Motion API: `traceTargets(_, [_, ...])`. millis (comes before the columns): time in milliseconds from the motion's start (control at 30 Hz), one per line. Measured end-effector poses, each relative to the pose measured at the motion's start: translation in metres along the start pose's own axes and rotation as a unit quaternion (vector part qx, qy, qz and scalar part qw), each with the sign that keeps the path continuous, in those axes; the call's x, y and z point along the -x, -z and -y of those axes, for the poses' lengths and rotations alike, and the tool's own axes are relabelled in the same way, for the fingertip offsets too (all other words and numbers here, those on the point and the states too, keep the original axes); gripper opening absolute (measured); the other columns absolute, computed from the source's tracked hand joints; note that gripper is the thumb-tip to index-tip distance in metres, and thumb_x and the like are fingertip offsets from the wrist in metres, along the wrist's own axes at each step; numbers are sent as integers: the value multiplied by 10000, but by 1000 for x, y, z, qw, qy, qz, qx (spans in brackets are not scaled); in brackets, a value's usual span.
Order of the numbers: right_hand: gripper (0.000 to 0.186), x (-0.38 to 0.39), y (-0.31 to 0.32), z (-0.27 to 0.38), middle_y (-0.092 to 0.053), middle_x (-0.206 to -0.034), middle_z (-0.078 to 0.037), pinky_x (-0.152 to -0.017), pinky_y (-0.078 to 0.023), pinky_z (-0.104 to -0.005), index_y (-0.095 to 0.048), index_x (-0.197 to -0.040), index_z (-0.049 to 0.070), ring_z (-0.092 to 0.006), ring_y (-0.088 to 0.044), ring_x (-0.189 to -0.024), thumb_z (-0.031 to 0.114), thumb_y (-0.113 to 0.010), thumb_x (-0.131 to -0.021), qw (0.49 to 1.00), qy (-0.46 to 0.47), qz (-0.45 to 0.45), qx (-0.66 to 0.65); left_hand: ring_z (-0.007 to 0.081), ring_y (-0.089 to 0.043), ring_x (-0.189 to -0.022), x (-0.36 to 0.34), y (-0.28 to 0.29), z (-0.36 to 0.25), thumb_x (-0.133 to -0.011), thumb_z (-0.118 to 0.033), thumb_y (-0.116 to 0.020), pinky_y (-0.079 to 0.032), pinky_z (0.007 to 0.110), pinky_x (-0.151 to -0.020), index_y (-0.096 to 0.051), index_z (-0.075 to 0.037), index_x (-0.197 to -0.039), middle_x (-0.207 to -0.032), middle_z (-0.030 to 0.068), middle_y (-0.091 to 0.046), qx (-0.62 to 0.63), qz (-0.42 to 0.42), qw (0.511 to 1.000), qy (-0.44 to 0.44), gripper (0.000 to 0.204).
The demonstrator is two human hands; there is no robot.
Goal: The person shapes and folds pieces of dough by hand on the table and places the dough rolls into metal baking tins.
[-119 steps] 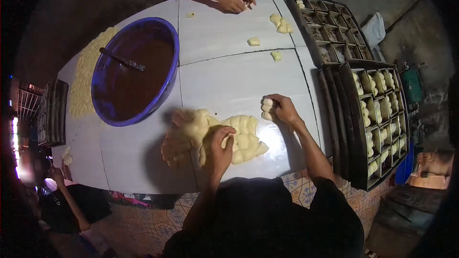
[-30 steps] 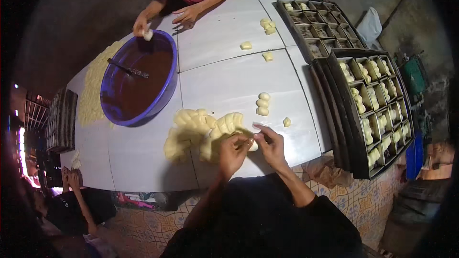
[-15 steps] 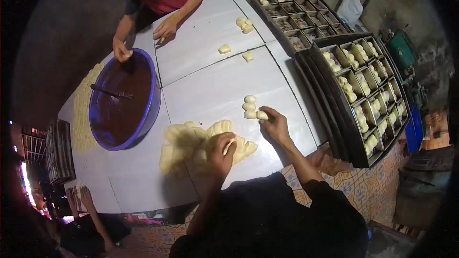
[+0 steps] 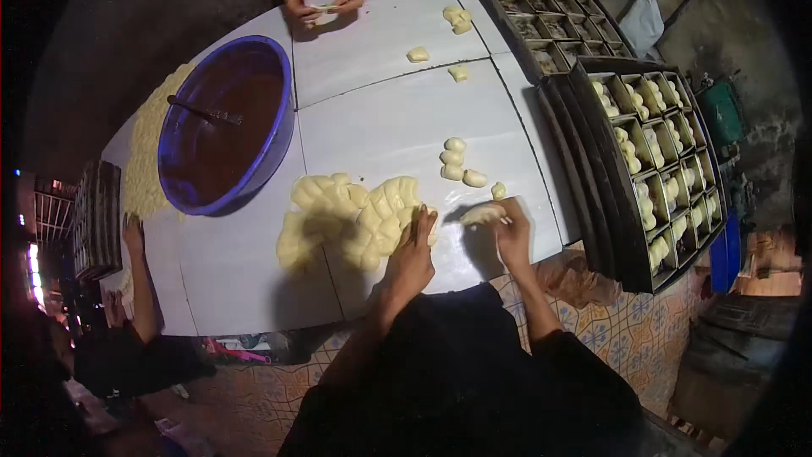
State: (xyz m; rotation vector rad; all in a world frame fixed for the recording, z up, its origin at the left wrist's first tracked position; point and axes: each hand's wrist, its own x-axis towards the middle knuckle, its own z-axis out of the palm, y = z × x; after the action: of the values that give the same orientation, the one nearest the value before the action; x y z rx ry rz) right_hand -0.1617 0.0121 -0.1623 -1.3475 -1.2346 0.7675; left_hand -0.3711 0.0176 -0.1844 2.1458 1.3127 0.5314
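Note:
My left hand (image 4: 409, 258) touches the right edge of a scored mass of pale dough (image 4: 381, 224), its fingers extended. To its right, my right hand (image 4: 512, 237), slightly blurred, grips an elongated piece of dough (image 4: 480, 214). Just above, a short stack of rounded dough pieces (image 4: 452, 156) lies on the white tabletop (image 4: 389, 110), with a separate piece (image 4: 474, 178) beside its lower end. A small dough scrap (image 4: 498, 190) is near my right fingertips. My shadow darkens the left part of the dough mass.
A blue tub (image 4: 275, 144) with brown liquid and a utensil stands left, beside flattened dough (image 4: 139, 169). Compartmented trays (image 4: 592, 118) line the right edge; stacked trays (image 4: 97, 220) stand far left. One co-worker's hands (image 4: 330, 4) work at the back; another's hand (image 4: 134, 237) is at left.
My right hand has moved down from the stack and now grips another piece. My left hand has shifted right along the mass. The back co-worker's hands have left the tub and come together.

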Motion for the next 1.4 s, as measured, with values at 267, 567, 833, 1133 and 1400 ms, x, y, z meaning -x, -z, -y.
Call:
traceTargets(267, [296, -5, 0, 98, -471, -1182, -85, -867, -485, -285, -646, -1086, -22, -170, -539, -1042, -57, -651, -792, 986, -23, 77, -145, 225, -546, -1167, 1, 44, -60, -984, -227, -522, -412, 335, -1003, -477, -47, -1373, -1295, 170, -571, 455, -84, 886, -3, 431])
traceTargets(567, [359, -9, -100, 103, -467, -1202, -149, -886, -447, -342, -631, -1174, 29, -243, -518, -1064, 277, -545, -930, 966, 55, 224, -118, 99, -610, -885, 21, 74, -25, -902, -101, -645, -492, 257, -770, -670, 6, -1049, -980, 46, -676, 652, -193, 721, 132, 184])
traceTargets(833, [1301, -43, -146, 85, -253, -1501, -102, -1040, -336, -374, 32, -1519, 65, -243, -266, -1383, 704, -712, -664, 876, -91, 384, -278, 300, -534, -1131, -9, 160, 24, -717, -815, -524, -418, 410, -988, -347, 59, -1385, -1304, 187, -493, 873, 2, 485, -57, 1113])
traceTargets(1133, [980, -38, -178, 72, -283, -1476, -118, -949, -454, -368, -137, -1523, 124, -215, -425, -1248, 494, -706, -816, 881, -142, 302, -334, 366, -603, -855, -105, 318, 164, -932, -682, -239, -419, 473, -818, -618, 16, -873, -814, 190, -626, 41, -92, 922, 374, 797])
traceTargets(1400, [619, -50, -193, 53, -393, -1431, -159, -978, -450, -354, -206, -1505, 72, -228, -495, -1200, 119, -520, -973, 836, -269, 261, -401, 145, -517, -567, -70, 265, 120, -921, -724, -179, -390, 310, -501, -650, 7, -1095, -699, 55, -588, 394, -268, 830, 290, 887])
